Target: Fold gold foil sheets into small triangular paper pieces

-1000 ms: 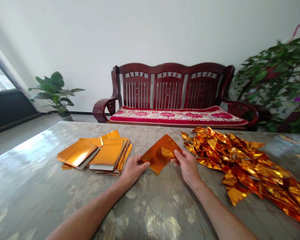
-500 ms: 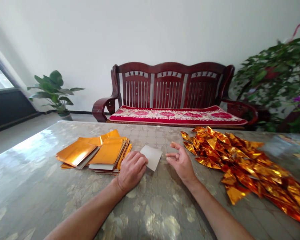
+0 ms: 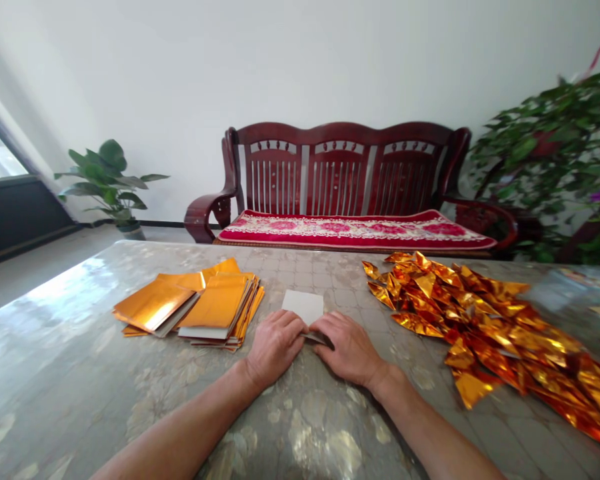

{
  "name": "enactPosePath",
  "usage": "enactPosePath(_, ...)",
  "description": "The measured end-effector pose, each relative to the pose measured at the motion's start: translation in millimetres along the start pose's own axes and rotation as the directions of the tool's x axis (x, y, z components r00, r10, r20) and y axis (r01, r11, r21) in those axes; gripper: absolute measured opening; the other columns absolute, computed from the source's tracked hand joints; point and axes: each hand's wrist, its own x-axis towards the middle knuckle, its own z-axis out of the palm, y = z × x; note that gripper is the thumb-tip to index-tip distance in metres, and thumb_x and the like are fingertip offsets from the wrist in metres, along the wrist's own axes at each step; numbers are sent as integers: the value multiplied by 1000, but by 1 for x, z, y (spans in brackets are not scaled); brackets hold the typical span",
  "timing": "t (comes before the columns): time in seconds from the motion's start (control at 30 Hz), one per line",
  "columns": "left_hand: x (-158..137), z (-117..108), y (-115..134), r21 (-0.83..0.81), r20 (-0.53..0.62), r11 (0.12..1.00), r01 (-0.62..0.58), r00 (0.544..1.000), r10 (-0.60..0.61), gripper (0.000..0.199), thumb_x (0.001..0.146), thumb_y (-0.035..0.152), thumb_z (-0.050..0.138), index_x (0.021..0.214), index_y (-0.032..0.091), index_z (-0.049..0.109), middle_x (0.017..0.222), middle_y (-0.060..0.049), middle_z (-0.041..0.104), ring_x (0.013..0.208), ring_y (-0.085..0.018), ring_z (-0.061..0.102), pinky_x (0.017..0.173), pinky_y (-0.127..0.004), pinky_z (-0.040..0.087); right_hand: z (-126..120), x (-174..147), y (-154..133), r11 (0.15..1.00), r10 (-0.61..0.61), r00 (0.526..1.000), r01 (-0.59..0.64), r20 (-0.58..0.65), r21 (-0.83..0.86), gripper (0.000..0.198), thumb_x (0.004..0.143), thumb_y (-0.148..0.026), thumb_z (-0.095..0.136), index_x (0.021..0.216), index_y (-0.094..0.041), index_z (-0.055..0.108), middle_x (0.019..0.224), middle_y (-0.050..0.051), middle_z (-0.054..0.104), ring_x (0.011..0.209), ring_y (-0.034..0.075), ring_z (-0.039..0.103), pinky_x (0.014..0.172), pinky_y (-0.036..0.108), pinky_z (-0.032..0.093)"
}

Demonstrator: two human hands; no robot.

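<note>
A small sheet of paper, pale side up, lies in front of me at the middle of the table. My left hand grips its near left corner with curled fingers. On the near right corner, my right hand closes its fingers and thumb. Between the two hands the paper's near edge is lifted and bent; the fingertips partly hide it. Left of my left hand are stacks of gold foil paper, with pale undersides showing at some edges. Right of my right hand spreads a heap of folded gold foil pieces.
The table has a glossy, patterned cover. Clear plastic bags lie at its right end. Behind the table stands a dark wooden bench with a red floral cushion. Potted plants stand at both sides.
My right hand has come left and down onto the paper and closed on its near right corner. The sheet has turned squarer to me, and its near edge now bends up.
</note>
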Motion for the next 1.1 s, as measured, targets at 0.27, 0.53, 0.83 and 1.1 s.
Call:
enactPosePath(0.27,-1,-10,-12,-96,138,992,84,988,-71,18,95,25,54,95,25,71,93,-1,70,93,-17,61,82,-26,42,0,-4,14,995,-10,1000,8,-23,-99,21,87,-10,53,90,-23,70,91,3,67,91,19,57,80,30,42)
enactPosePath(0.53,-1,-11,-17,-43,161,967,250,957,-240,18,91,29,58,85,22,74,84,-1,68,86,-17,60,77,-26,41,-5,-2,14,983,66,997,-70,-27,-168,23,96,-28,52,79,-22,67,87,2,65,88,17,55,79,29,39)
enactPosePath(0.83,3,-13,-18,15,142,916,401,906,-399,27,89,32,56,69,19,68,75,-1,66,76,-15,59,67,-25,37,1,0,14,947,251,966,-258,-62,-190,28,96,-35,51,76,-22,66,82,1,63,86,16,56,72,26,36)
enactPosePath(1.1,7,-17,-16,19,159,888,459,876,-456,26,86,38,60,69,20,68,75,-1,67,74,-16,60,66,-25,36,3,3,13,924,356,931,-364,-83,-117,17,88,-33,61,75,-24,67,81,-1,66,83,14,58,68,25,35)
